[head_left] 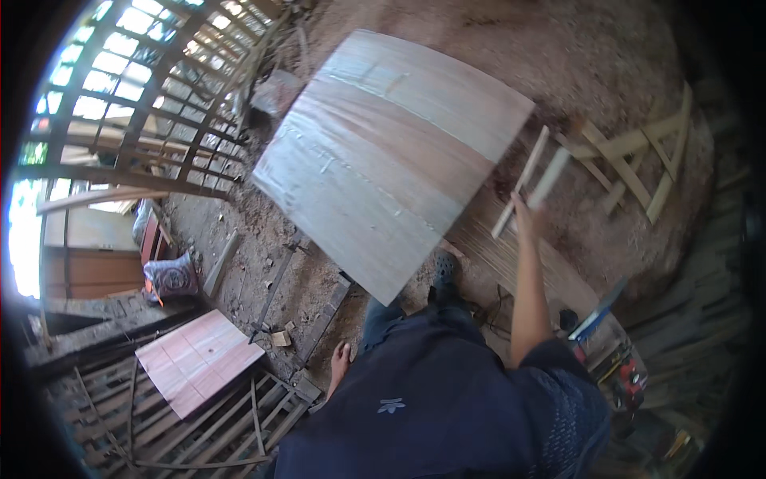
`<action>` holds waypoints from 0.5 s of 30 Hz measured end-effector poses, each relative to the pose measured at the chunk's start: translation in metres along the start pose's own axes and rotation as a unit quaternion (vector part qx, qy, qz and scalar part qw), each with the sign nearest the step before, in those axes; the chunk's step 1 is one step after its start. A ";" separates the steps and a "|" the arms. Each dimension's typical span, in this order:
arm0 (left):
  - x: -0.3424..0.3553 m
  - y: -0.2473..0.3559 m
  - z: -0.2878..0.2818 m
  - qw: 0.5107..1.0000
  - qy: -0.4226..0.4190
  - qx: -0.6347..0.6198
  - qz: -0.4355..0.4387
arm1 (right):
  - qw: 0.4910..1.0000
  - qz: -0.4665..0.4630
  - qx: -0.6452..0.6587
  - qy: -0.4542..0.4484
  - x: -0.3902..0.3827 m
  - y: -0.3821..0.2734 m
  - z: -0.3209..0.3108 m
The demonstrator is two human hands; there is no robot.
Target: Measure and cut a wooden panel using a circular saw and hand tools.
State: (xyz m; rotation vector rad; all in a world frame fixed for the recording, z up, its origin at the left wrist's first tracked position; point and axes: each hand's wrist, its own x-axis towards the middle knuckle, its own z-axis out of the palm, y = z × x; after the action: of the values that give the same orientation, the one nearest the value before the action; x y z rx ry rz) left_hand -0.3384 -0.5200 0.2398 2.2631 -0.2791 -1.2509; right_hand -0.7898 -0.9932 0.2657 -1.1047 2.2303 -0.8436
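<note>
My right hand (524, 214) reaches forward and is closed on a thin, pale wooden strip (521, 182) that stands slanted beside the big board. Just right of it is a second pale strip (550, 177), blurred by motion; whether the hand grips that one too is unclear. My left hand (341, 359) hangs low beside my thigh, fingers loosely apart, with nothing visible in it. In front of me lies a large wooden panel (399, 128) with glossy patches and seams, its near corner by my legs. Neither hand touches it.
A plank bench (511, 251) runs under my right arm, with tools (618, 363) at its near end. Slatted frame pieces (638, 156) lie far right. At left are a tiled-looking pink board (199, 355) on slats, a stuffed sack (171, 275), and a wooden lattice (152, 104).
</note>
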 end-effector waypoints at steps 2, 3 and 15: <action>0.047 0.000 -0.001 1.000 -0.014 -0.010 0.026 | 0.995 -0.018 0.086 -0.052 -0.026 0.008 -0.018; 0.067 0.008 0.000 0.998 -0.033 -0.008 0.055 | 0.989 -0.021 0.135 -0.061 -0.043 0.008 -0.026; 0.187 -0.101 -0.087 0.975 0.065 -0.212 -0.030 | 0.893 -0.094 0.172 -0.405 -0.213 -0.268 0.132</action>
State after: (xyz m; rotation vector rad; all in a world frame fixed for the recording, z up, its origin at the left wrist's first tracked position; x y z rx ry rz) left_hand -0.1713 -0.4839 0.0873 1.9797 0.0983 -1.0657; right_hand -0.4492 -0.9849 0.4029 -1.2120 1.2492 -0.6439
